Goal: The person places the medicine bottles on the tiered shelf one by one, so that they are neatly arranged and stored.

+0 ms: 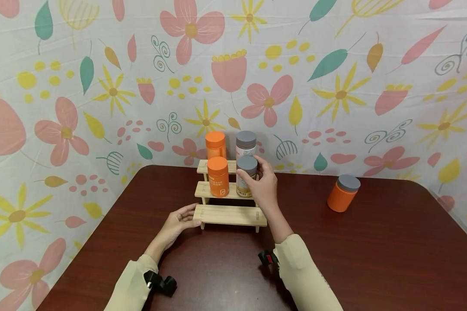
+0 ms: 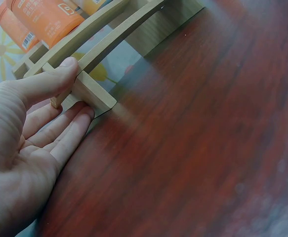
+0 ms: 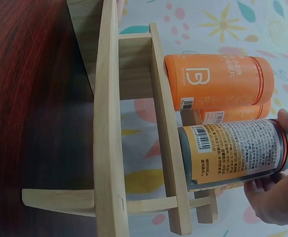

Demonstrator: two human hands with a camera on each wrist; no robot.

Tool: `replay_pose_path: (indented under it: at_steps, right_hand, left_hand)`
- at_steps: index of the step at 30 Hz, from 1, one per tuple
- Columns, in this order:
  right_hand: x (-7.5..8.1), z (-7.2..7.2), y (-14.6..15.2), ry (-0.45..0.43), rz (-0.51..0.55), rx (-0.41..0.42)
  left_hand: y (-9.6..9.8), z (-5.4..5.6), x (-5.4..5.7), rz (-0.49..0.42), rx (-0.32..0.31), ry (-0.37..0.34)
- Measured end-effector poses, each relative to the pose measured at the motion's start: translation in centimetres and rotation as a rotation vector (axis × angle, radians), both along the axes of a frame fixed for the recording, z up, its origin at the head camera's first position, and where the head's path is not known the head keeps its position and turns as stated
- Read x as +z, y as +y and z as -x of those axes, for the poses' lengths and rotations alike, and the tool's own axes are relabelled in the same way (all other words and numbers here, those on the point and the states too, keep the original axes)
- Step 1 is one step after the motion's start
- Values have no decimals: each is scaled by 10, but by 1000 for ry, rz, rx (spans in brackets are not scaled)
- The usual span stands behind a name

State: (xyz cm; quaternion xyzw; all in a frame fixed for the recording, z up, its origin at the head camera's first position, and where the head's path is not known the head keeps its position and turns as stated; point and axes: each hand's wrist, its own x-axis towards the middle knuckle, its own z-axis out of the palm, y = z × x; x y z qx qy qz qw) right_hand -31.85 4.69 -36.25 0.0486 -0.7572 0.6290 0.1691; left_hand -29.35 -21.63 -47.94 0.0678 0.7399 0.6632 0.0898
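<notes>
A three-step wooden stand [image 1: 229, 214] bears several bottles. My right hand [image 1: 265, 185] grips a grey-capped bottle [image 1: 244, 186] near its cap; in the right wrist view this bottle [image 3: 232, 150], with a yellow and grey label, stands on the middle step. Beside it on that step is an orange bottle [image 1: 219, 181]. Behind, on the top step, stand another orange bottle [image 1: 215, 140] and a second grey-capped bottle [image 1: 246, 141]. My left hand [image 1: 175, 224] holds the left end of the bottom step, thumb on the wood [image 2: 95, 93] and the other fingers beneath.
An orange bottle with a grey cap [image 1: 343, 193] stands apart on the dark red-brown table [image 1: 373, 259], to the right. Behind the table hangs a flower-patterned cloth [image 1: 233, 108]. The bottom step carries no bottle.
</notes>
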Motion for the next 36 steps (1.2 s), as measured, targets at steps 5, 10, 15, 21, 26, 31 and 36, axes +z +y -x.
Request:
replay_pose_path:
  at_steps: [5,10,15,21,26,31,36]
  right_hand:
    - [1,2,1,-3,-16,14]
    - [1,3,3,-25,-27,32]
    - [3,2,5,-35,-35,54]
    - [6,0,8,-37,-36,83]
    - [8,0,13,-14,-22,91]
    - [11,1,20,-7,-9,81]
    - [15,0,31,2,6,79]
  left_hand:
    - [0,1,1,-5,-1,5]
    - [0,1,2,-3,2,3]
    - [-1,1,1,3,4,-4]
    - [-2,1,1,7,1,-3]
    - [-2,1,2,11,1,-6]
    - [-1,0,2,8,5,-11]
    - [2,-1,0,-1,21,-21]
